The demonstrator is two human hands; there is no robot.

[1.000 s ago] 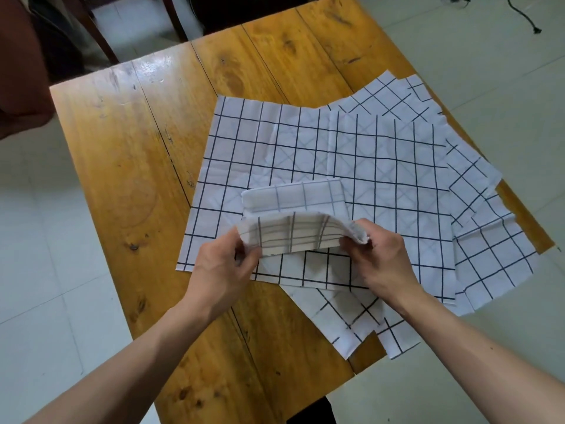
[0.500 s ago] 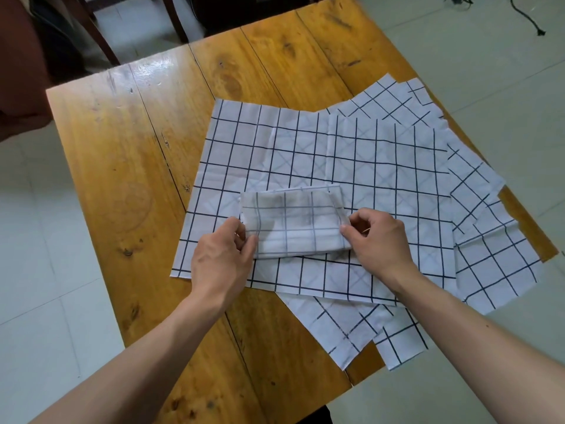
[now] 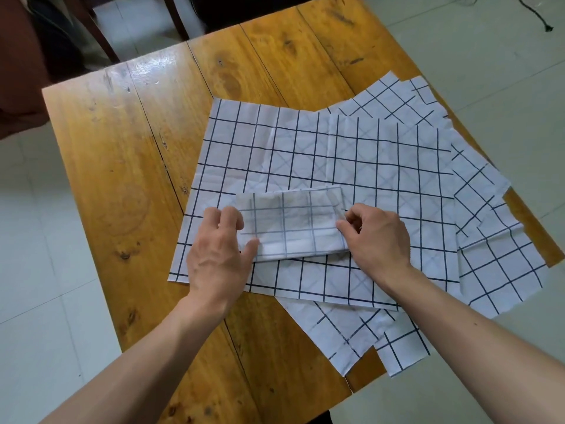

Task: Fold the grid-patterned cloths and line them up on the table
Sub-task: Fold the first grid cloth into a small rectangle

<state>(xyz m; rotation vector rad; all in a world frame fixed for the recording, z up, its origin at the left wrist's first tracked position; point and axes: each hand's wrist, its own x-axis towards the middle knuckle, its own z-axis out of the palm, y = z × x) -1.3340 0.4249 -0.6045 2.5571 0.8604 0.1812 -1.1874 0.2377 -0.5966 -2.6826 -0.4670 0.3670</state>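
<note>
A small folded grid-patterned cloth (image 3: 290, 223) lies flat on top of a pile of unfolded white cloths with dark grid lines (image 3: 367, 154). My left hand (image 3: 218, 255) holds the folded cloth's left end, thumb on its lower left corner and fingers curled at the edge. At the right end, my right hand (image 3: 376, 237) pinches the cloth with curled fingers. The pile is spread over the right half of the wooden table (image 3: 122, 179), and several cloth corners hang over the near and right edges.
The left half of the table top is bare wood. Dark chair legs (image 3: 101, 41) stand beyond the far left corner. A pale tiled floor surrounds the table, with a black cable (image 3: 538, 13) at the top right.
One second ago both hands held the cloth's near half raised in mid-fold. It now lies folded flat on the pile, with my hands still at its two ends.
</note>
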